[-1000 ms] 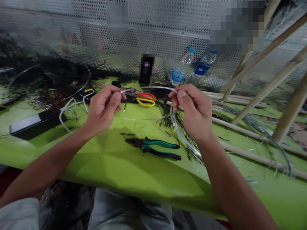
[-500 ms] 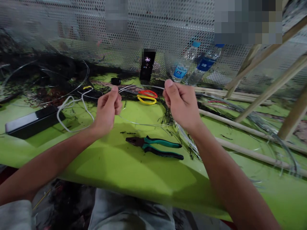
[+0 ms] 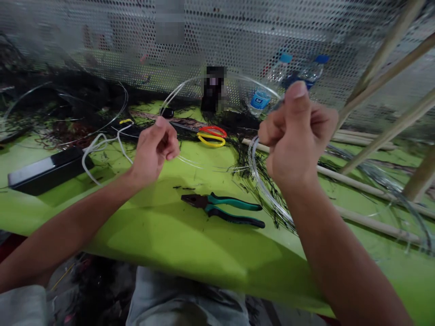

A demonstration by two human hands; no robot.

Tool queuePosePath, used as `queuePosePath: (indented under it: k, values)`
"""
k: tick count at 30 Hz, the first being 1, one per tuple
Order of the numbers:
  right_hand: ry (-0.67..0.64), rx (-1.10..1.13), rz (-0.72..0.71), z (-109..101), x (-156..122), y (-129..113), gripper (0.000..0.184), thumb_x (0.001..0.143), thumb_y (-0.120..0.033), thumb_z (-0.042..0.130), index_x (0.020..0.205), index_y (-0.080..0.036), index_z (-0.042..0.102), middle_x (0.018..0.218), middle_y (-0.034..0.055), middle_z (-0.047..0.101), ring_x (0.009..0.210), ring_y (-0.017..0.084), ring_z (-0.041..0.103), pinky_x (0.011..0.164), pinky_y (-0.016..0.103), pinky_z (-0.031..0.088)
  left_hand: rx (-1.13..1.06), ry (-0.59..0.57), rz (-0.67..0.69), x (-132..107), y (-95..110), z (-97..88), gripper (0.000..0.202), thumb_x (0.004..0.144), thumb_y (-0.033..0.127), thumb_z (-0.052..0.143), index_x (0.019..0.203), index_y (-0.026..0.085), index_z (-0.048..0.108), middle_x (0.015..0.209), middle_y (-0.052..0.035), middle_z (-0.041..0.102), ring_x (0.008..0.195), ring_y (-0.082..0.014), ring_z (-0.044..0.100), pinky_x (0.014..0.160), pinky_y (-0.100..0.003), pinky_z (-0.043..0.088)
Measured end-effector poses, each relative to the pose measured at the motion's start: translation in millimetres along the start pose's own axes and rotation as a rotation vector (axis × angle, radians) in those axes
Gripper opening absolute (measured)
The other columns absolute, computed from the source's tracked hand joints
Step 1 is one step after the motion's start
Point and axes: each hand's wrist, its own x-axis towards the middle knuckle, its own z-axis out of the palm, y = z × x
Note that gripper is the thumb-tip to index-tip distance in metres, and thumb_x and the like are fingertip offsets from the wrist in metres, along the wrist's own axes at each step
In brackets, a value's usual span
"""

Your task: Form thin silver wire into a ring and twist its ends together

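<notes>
No legible text; water bottle [image 3: 261, 98] blue label too blurred to read.

The right hand [image 3: 295, 136] has risen toward the upper right of the frame, bowing the wire [image 3: 190, 86] into a high arc from the left hand [image 3: 154, 147].

wire [image 3: 210, 80] | thin, silvery | arched between both hands above table

Illumination is dim and diffuse, arriving from above. The glossy lime-green counter [image 3: 190, 235] carries soft forearm shadows at lower centre and a faint sheen. The perforated grey metal panel [image 3: 238, 40] across the top is blurred. Wide-angle distortion bends the frame edges. Pixelated blocks mask small upper-centre areas.
</notes>
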Motion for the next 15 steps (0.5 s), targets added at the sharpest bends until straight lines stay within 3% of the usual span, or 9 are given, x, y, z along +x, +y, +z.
queuePosePath:
  k: [3, 6, 8, 10, 12, 15]
  values:
    - [-0.057, 0.119, 0.150, -6.3, 3.2, 5.4, 0.069, 0.086, -0.061, 0.076, 0.053, -0.024, 0.028, 0.054, -0.0088, 0.017, 0.044, 0.006, 0.013, 0.042, 0.028, 0.011, 0.015, -0.041, 0.002, 1.2, -1.8, -4.2, 0.065, 0.094, 0.070, 0.057, 0.054, 0.019, 0.047, 0.049, 0.0062, 0.024, 0.041, -0.0062, 0.021, 0.043, -0.027, 0.018]
    - [-0.211, 0.139, 0.304, -14.5, 3.3, 12.8, 0.058, 0.090, -0.063, 0.071, 0.058, -0.023, 0.043, 0.058, -0.0068, 0.030, 0.046, 0.008, 0.025, 0.042, 0.027, 0.021, 0.030, 0.076, 0.233, 1.2, 2.5, -9.7, 0.061, 0.101, 0.054, 0.058, 0.054, 0.019, 0.043, 0.051, 0.0063, 0.023, 0.041, -0.0057, 0.018, 0.042, -0.028, 0.013]
    - [-0.278, 0.115, 0.288, -19.3, 2.6, 16.5, 0.049, 0.094, -0.059, 0.068, 0.066, -0.022, 0.053, 0.065, -0.0041, 0.041, 0.051, 0.010, 0.037, 0.047, 0.028, 0.034, 0.133, 0.071, 0.386, 3.2, 6.3, -16.5, 0.059, 0.101, 0.051, 0.060, 0.053, 0.019, 0.048, 0.049, 0.0049, 0.031, 0.041, -0.0061, 0.023, 0.043, -0.029, 0.014]
    - [-0.319, 0.054, 0.215, -24.0, 0.2, 17.7, 0.043, 0.098, -0.054, 0.064, 0.071, -0.022, 0.058, 0.069, -0.0018, 0.049, 0.057, 0.012, 0.046, 0.056, 0.031, 0.043, 0.235, 0.004, 0.446, 8.4, 9.8, -24.9, 0.060, 0.099, 0.059, 0.059, 0.054, 0.018, 0.057, 0.049, 0.0022, 0.043, 0.041, -0.0074, 0.033, 0.043, -0.030, 0.017]
    - [-0.315, 0.005, 0.139, -28.8, -6.7, 15.8, 0.043, 0.102, -0.050, 0.060, 0.070, -0.022, 0.057, 0.065, -0.0020, 0.048, 0.056, 0.013, 0.045, 0.056, 0.031, 0.039, 0.311, -0.060, 0.417, 15.8, 14.1, -32.4, 0.069, 0.098, 0.073, 0.047, 0.061, 0.018, 0.066, 0.054, -0.0027, 0.056, 0.047, -0.0115, 0.048, 0.047, -0.031, 0.031]
    - [-0.238, 0.024, 0.061, -33.5, -28.2, 7.7, 0.049, 0.105, -0.041, 0.053, 0.062, -0.022, 0.039, 0.056, -0.0067, 0.027, 0.047, 0.010, 0.023, 0.048, 0.029, 0.021, 0.422, -0.030, 0.310, 20.8, 24.7, -38.0, 0.083, 0.099, 0.080, 0.021, 0.077, 0.016, 0.070, 0.068, -0.0087, 0.068, 0.071, -0.0199, 0.066, 0.069, -0.035, 0.051]
